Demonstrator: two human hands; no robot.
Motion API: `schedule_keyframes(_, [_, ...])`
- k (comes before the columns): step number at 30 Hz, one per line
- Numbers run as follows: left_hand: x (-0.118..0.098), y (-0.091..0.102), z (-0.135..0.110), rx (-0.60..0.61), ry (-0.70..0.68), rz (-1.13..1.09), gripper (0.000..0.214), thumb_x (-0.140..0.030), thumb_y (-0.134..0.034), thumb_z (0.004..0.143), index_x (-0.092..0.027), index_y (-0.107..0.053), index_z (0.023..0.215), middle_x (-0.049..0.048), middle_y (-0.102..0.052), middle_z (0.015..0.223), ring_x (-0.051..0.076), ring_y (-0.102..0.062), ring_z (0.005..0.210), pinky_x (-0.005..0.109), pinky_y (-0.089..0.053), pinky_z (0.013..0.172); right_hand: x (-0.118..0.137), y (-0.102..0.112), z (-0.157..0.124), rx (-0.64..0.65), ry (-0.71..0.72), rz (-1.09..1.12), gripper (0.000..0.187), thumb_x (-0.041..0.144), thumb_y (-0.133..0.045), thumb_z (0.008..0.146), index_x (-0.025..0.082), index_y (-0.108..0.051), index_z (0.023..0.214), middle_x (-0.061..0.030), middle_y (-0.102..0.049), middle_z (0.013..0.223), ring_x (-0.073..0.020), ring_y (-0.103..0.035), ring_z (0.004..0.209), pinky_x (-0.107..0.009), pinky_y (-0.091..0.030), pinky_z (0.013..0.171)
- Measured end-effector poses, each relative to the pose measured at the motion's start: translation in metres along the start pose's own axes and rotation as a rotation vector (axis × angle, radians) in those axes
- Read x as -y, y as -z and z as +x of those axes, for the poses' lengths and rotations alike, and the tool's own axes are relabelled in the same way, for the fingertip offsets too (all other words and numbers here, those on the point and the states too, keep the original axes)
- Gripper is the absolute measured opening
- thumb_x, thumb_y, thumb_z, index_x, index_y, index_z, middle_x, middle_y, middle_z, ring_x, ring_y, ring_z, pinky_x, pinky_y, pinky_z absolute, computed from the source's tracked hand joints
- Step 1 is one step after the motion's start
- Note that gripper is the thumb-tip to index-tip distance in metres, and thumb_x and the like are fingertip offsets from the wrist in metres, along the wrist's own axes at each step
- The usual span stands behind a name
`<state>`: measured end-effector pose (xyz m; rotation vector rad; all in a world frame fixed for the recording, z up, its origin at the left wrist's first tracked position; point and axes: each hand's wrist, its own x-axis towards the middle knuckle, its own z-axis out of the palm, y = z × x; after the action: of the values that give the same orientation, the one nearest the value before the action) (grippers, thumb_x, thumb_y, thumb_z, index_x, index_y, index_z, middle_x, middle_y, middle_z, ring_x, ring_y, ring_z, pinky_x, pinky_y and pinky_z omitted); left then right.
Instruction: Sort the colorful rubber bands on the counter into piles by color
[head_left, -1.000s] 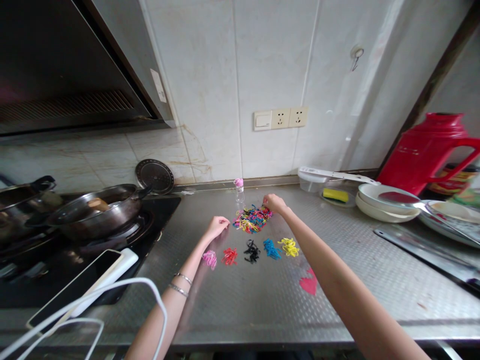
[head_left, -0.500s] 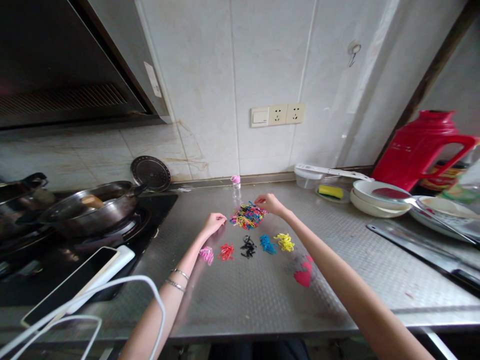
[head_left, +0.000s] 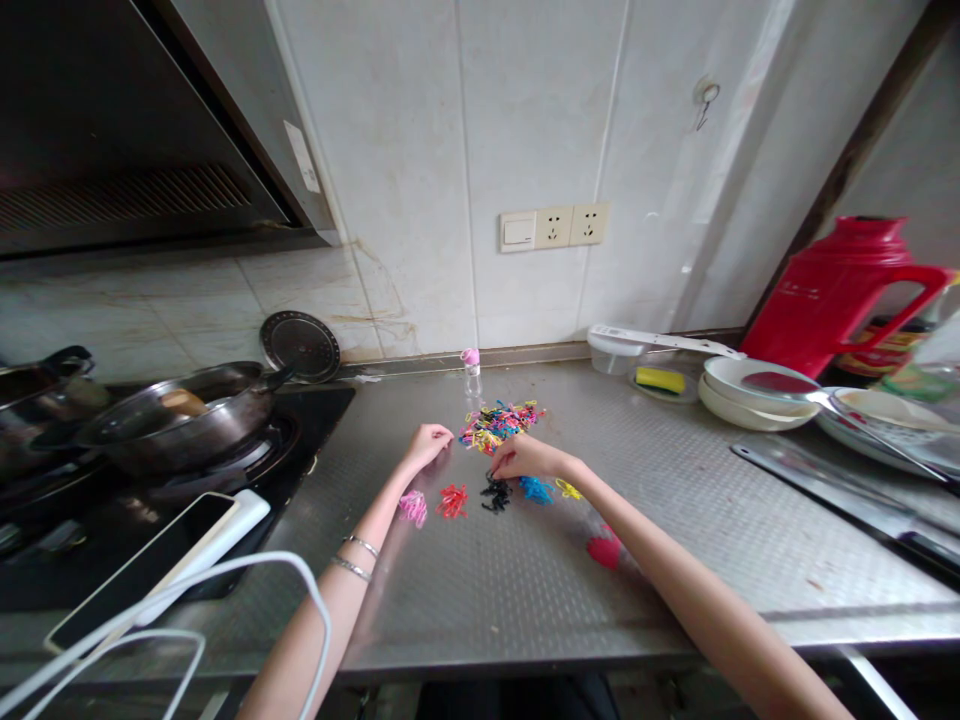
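A mixed heap of small coloured rubber bands (head_left: 495, 420) lies on the steel counter. In front of it runs a row of sorted piles: pink bands (head_left: 413, 508), red bands (head_left: 452, 501), black bands (head_left: 496, 496), blue bands (head_left: 536, 489) and yellow bands (head_left: 568, 489), the last partly behind my right wrist. My right hand (head_left: 529, 457) is pinched right over the black pile, with what looks like a black band at its fingertips. Left of the heap rests my left hand (head_left: 429, 445), its fingers drawn together; whatever they may hold is hidden.
A small pink-capped bottle (head_left: 472, 370) stands behind the heap. On the left are a wok (head_left: 187, 430) on the stove, a phone (head_left: 142, 575) and white cables. To the right lie a knife (head_left: 825, 490), bowls (head_left: 750, 405), a yellow sponge (head_left: 660, 380) and a red thermos (head_left: 840, 290).
My right hand has moved from the far right side of the mixed heap toward me and left, down to the black pile. My left hand has stayed in place.
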<state>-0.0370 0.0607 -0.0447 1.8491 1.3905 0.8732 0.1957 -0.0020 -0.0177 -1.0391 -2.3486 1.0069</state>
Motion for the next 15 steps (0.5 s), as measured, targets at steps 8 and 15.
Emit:
schedule_keyframes(8, [0.000,-0.002,0.002,0.021,-0.029,0.020,0.016,-0.015,-0.050,0.067,-0.010,-0.064,0.070,0.0064,-0.065,0.068,0.014,-0.059,0.064,0.023,-0.043,0.061,0.001,0.012,-0.007,-0.108,0.016,-0.048,0.021,0.029,-0.059,0.067,0.013,-0.069,0.075,-0.0022,-0.066,0.069,-0.0111,-0.055,0.063,-0.019,-0.041,0.058])
schedule_keyframes(15, [-0.029,-0.007,0.027,-0.050,-0.155,0.136,0.025,-0.028,-0.052,0.073,-0.009,-0.065,0.084,0.0074,-0.066,0.069,0.015,-0.059,0.062,0.024,-0.043,0.062,-0.008,0.031,-0.010,-0.233,0.015,-0.128,0.023,0.028,-0.051,0.073,0.012,-0.067,0.071,-0.0006,-0.061,0.061,-0.0096,-0.048,0.057,-0.019,-0.036,0.055])
